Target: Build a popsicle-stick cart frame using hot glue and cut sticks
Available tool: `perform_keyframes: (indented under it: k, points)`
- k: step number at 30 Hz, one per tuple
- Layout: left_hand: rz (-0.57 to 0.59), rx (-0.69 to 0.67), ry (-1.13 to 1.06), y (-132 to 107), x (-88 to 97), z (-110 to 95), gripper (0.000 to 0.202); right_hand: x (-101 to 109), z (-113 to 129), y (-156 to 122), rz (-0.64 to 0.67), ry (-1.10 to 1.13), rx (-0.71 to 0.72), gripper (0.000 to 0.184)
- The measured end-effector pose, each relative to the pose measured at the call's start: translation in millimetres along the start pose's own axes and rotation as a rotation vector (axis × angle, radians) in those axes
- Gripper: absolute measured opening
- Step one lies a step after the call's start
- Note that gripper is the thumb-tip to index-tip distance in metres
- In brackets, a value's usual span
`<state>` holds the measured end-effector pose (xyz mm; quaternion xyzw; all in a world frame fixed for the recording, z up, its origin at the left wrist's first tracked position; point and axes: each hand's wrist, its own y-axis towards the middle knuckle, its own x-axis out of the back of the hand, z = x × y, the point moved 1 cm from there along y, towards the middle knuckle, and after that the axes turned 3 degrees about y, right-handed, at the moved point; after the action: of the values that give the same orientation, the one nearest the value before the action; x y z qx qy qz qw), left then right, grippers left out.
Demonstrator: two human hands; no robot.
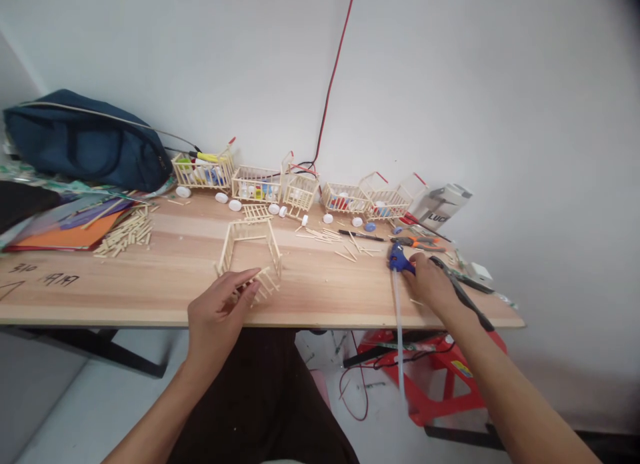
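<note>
My left hand [216, 311] rests at the near edge of the wooden table [150, 284], its fingers closed on the near side of a small open frame of thin wooden sticks [249, 249]. My right hand [431, 283] lies on the table to the right, wrapped round a blue glue gun [400, 259] that lies on its side. A long clear glue stick [399, 331] runs from the gun toward me past the table edge.
Several finished stick carts with white wheels [260, 184] line the wall. A pile of loose sticks [125, 234] and coloured paper [65, 234] lie at the left, below a dark blue bag [85, 141]. Pliers [417, 241], a pen [360, 235] and scattered sticks lie near the gun. A red stool [430, 377] stands under the table.
</note>
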<state>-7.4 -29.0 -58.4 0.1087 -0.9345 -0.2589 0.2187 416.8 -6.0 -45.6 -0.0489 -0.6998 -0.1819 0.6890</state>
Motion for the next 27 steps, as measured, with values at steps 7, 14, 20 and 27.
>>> perform_keyframes:
  k: [7, 14, 20, 27]
  points:
    - [0.156, 0.321, -0.361, -16.4, -0.1, -18.3, 0.022, -5.5, -2.6, -14.4, -0.238, 0.215, 0.080, 0.030]
    - [0.787, 0.829, -0.754, -41.8, -52.2, -50.3, 0.042, 6.2, 22.2, -39.1, -0.511, 0.492, 0.302, 0.031]
    - [0.964, 0.671, -0.670, -33.0, -89.1, -69.8, 0.052, 26.6, 59.9, -63.5, -0.507, 0.520, 0.375, 0.026]
    - [0.892, 0.441, -0.663, -23.9, -98.8, -77.5, 0.033, 30.1, 97.0, -76.9, -0.421, 0.617, 0.422, 0.024]
